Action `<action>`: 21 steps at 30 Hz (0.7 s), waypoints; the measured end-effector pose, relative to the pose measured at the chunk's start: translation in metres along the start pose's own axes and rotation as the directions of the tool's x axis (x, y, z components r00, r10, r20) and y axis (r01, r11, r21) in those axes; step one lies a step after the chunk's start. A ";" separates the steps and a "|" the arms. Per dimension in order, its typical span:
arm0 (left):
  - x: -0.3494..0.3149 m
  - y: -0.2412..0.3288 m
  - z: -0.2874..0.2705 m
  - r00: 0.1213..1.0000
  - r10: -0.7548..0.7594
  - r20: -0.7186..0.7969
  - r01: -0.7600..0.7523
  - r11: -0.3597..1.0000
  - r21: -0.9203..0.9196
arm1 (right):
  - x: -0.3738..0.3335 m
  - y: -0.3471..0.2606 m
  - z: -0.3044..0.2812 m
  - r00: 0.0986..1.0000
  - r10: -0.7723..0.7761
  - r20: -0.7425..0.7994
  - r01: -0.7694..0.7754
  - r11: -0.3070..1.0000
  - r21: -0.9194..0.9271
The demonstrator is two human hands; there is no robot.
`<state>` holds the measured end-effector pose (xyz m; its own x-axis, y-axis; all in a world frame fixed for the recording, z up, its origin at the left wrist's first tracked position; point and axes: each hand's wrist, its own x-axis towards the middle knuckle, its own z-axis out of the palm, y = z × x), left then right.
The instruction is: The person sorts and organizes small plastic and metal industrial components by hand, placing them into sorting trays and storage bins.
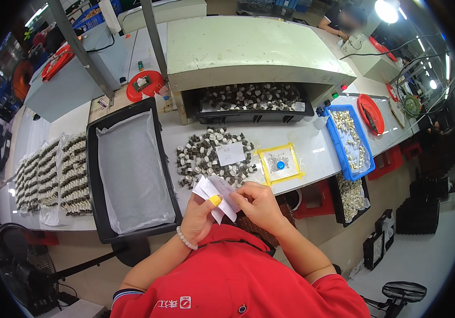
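Note:
Close to my body, above the front edge of the table, both hands hold several white paper slips (pixel 229 205) that fan apart. My left hand (pixel 198 218) grips them from the left, with a yellow cover on its thumb and a beaded bracelet at the wrist. With thumb and fingers pinched, my right hand (pixel 262 206) holds the right edge of the slips. Just beyond lies a heap of small black-and-white parts (pixel 195 153), with a white card (pixel 231 153) on top. Right of it is a yellow-taped square sheet (pixel 266 170) carrying a blue round cap (pixel 280 165).
A black tray (pixel 95 180) lined with white sheet stands left, beside rows of similar parts (pixel 73 172). Behind the heap, a metal hood (pixel 259 50) covers another filled black tray (pixel 254 117). A blue tray (pixel 368 170) sits right. Another person (pixel 339 24) sits beyond.

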<state>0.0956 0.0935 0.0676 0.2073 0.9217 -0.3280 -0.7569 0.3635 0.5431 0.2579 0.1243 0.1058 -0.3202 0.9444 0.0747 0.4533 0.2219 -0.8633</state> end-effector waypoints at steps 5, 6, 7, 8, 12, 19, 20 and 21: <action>0.000 0.001 0.000 0.999 -0.007 0.040 0.009 0.999 -0.040 | 0.001 0.002 0.000 0.998 0.070 -0.008 -0.069 0.993 0.095; 0.000 0.001 0.000 0.999 -0.006 0.049 0.008 0.999 -0.038 | 0.001 -0.001 -0.002 0.998 0.054 0.021 -0.056 0.995 0.077; 0.000 0.002 0.000 0.998 -0.004 0.057 0.006 0.999 -0.037 | 0.001 -0.004 -0.003 0.998 0.038 0.051 -0.041 0.997 0.059; -0.001 0.002 -0.001 0.998 -0.004 0.055 0.006 0.999 -0.038 | 0.000 -0.007 -0.003 0.998 0.038 0.054 -0.041 0.997 0.059; -0.001 0.002 0.000 1.000 -0.005 0.006 0.005 1.000 -0.007 | -0.001 -0.009 -0.003 0.998 0.010 0.059 -0.011 1.000 0.018; -0.001 0.004 0.002 0.999 0.012 0.030 -0.011 1.000 -0.003 | -0.001 -0.006 -0.003 0.981 0.147 0.129 -0.174 0.957 0.234; -0.002 0.004 0.001 0.999 0.012 0.030 -0.012 1.000 -0.004 | -0.002 -0.004 -0.002 0.981 0.146 0.129 -0.173 0.957 0.233; -0.002 0.004 0.000 1.000 -0.002 0.026 0.003 0.999 -0.036 | -0.002 0.000 -0.002 0.980 0.144 0.136 -0.174 0.955 0.240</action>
<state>0.0926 0.0931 0.0702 0.2254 0.9240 -0.3089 -0.7780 0.3616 0.5138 0.2603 0.1225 0.1068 -0.3618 0.9246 -0.1190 0.2888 -0.0102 -0.9573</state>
